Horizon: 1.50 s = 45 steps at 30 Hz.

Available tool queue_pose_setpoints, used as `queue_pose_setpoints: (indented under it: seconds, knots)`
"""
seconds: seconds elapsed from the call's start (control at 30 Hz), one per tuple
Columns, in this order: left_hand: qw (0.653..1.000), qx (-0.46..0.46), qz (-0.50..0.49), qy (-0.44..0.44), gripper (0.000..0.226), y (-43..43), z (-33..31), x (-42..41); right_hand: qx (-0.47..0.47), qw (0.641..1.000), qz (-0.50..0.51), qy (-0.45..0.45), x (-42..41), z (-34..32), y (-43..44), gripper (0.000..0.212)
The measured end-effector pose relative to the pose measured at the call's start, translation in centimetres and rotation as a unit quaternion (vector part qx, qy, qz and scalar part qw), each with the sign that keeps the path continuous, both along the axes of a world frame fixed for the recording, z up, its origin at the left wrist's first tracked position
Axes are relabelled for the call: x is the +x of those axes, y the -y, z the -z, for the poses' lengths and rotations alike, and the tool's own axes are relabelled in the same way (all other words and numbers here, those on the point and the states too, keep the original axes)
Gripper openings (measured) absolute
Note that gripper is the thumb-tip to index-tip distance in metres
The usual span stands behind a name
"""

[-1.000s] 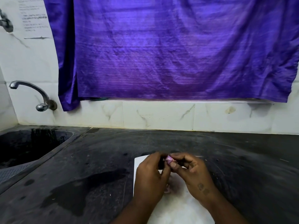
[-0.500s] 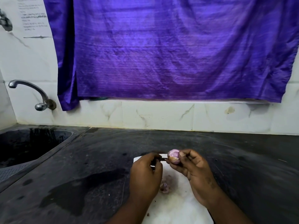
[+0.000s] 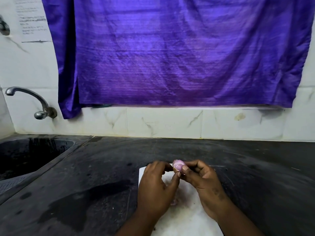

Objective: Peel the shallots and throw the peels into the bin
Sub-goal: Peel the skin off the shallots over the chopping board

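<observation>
The pink shallot (image 3: 178,166) is held up just above the far edge of the white board (image 3: 187,218). The right hand (image 3: 204,183) grips it with its fingertips. The left hand (image 3: 156,188) pinches its side with a curled thumb and finger. Small peels (image 3: 173,202) lie on the board. A dark sink (image 3: 34,154) sits far left of the board.

1. Sink (image 3: 25,155) sits in the counter (image 3: 255,167) at far left, tap (image 3: 29,97) on the wall above it
2. Cloth (image 3: 170,57) hangs on the wall behind the counter, paper sheet (image 3: 32,23) left of it
3. Board (image 3: 187,217) lies on the counter, front centre, wet patch (image 3: 85,201) to its left
4. Left hand (image 3: 157,188) and right hand (image 3: 202,181) are over the board, pinching the shallot (image 3: 178,165) between them above its far edge
5. Peel scraps (image 3: 173,202) lie on the board between the hands
</observation>
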State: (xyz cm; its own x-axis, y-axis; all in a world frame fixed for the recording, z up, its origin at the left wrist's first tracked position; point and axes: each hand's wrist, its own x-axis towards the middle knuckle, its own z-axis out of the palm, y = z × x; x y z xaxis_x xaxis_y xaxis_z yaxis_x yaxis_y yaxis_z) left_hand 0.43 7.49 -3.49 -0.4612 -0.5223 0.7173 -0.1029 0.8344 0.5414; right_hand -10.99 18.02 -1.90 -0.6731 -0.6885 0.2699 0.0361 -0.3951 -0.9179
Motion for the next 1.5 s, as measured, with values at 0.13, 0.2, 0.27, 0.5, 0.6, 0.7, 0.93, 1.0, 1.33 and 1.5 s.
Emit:
queue_pose_setpoints:
  seconds: [0.13, 0.2, 0.27, 0.5, 0.6, 0.7, 0.93, 1.0, 1.33, 1.5]
  knots:
    - [1.000, 0.017, 0.005, -0.005, 0.018, -0.2, -0.4, 0.2, 0.009, 1.000, -0.024, 0.004, 0.3, -0.3, -0.3, 0.029]
    - [1.000, 0.018, 0.007, -0.004, 0.018, -0.3, -0.5, 0.3, 0.013, 1.000, -0.014, -0.002, 0.4, -0.3, -0.2, 0.029]
    - [1.000, 0.021, 0.011, -0.007, 0.016, -0.5, -0.6, 0.3, 0.017, 1.000, 0.000, -0.014, 0.5, -0.3, -0.2, 0.024]
    - [1.000, 0.020, 0.017, -0.013, 0.011, -0.5, -0.7, 0.3, 0.008, 1.000, -0.004, -0.018, 0.6, -0.4, -0.3, 0.034]
    - [0.997, 0.044, 0.050, -0.034, 0.012, -0.6, -0.7, 0.3, -0.013, 1.000, -0.013, 0.016, 0.5, -0.5, -0.3, 0.042]
    - [0.994, 0.060, 0.086, -0.042, 0.005, -0.2, -0.5, 0.0, -0.022, 0.998, -0.035, 0.037, 0.5, -0.6, -0.5, 0.039]
    - [0.996, 0.003, 0.091, -0.012, 0.014, -0.2, -0.2, -0.2, -0.021, 0.998, -0.045, 0.038, 0.6, -0.3, -0.5, 0.032]
    - [0.996, -0.005, 0.083, 0.008, 0.016, -0.3, -0.1, -0.2, -0.018, 0.999, -0.039, 0.029, 0.7, -0.2, -0.5, 0.034]
    - [0.992, -0.083, 0.062, 0.071, 0.019, -0.7, -0.7, 0.4, -0.008, 1.000, -0.024, 0.002, 0.7, -0.3, -0.6, 0.029]
    - [0.983, -0.149, 0.059, 0.088, 0.031, -0.6, -1.0, 0.5, -0.028, 0.998, -0.030, 0.038, 0.6, -0.5, -0.7, 0.048]
